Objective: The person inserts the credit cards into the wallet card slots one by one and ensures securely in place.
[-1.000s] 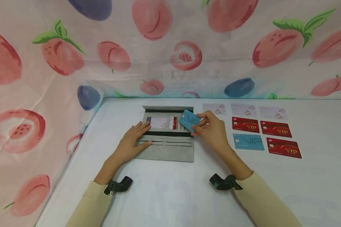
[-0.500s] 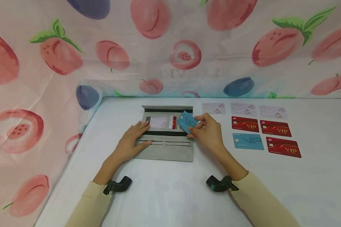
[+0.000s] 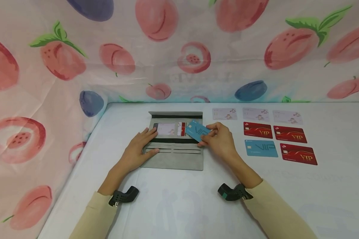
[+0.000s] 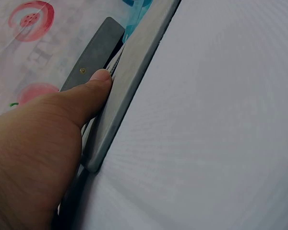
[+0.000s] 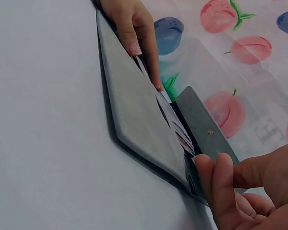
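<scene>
A grey wallet (image 3: 179, 162) lies unfolded on the table, its card slots facing up. My right hand (image 3: 221, 141) pinches a blue VIP card (image 3: 194, 129) between thumb and fingers. The card slants over the slots at the wallet's upper right. My left hand (image 3: 137, 149) lies flat on the wallet's left side, fingers straight and spread, thumb on the lower half. In the left wrist view that thumb (image 4: 103, 76) rests along the wallet edge. A pale card (image 3: 167, 128) shows in the wallet's window, with a red-and-white card (image 3: 182, 129) beside it.
Right of the wallet lie loose cards in rows: pale cards (image 3: 255, 115) at the back, red VIP cards (image 3: 258, 130) and another blue VIP card (image 3: 261, 148) nearer. A fruit-print cloth (image 3: 194, 79) hangs behind the white table (image 3: 179, 205).
My right hand has shifted slightly left with the blue card, now farther over the wallet and at a flatter slant. My left hand keeps its place.
</scene>
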Demonstrator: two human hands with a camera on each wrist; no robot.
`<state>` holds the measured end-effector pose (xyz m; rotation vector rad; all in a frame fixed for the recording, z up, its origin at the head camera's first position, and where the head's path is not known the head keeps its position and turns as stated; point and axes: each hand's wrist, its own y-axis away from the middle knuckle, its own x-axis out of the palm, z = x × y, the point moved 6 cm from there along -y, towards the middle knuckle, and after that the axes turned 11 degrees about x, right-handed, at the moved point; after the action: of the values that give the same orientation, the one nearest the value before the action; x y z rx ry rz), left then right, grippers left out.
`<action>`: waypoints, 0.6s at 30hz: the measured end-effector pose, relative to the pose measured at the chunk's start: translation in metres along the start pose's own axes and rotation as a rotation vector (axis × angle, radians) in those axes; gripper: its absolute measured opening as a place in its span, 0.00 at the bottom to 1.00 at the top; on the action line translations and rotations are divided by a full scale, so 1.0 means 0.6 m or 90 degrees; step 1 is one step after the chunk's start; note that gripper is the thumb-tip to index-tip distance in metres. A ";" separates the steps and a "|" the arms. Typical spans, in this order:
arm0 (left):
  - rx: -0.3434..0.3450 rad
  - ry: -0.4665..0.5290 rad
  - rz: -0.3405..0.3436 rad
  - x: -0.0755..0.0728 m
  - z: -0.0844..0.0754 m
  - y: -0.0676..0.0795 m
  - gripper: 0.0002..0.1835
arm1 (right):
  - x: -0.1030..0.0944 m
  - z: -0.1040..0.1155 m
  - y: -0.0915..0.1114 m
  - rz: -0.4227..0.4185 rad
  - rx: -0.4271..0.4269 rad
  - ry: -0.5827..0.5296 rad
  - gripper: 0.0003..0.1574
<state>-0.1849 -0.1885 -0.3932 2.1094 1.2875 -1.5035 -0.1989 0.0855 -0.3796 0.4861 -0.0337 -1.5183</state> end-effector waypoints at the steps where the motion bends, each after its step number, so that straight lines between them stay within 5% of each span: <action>1: 0.000 0.000 0.000 0.000 0.000 0.000 0.35 | 0.000 -0.001 -0.001 0.002 0.005 0.003 0.26; 18: 0.006 -0.002 -0.010 0.001 0.003 0.001 0.35 | 0.007 0.023 -0.020 -0.009 0.011 0.210 0.24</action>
<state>-0.1854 -0.1895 -0.3945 2.1055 1.3018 -1.5216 -0.2141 0.0780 -0.3720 0.7466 0.2148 -1.4366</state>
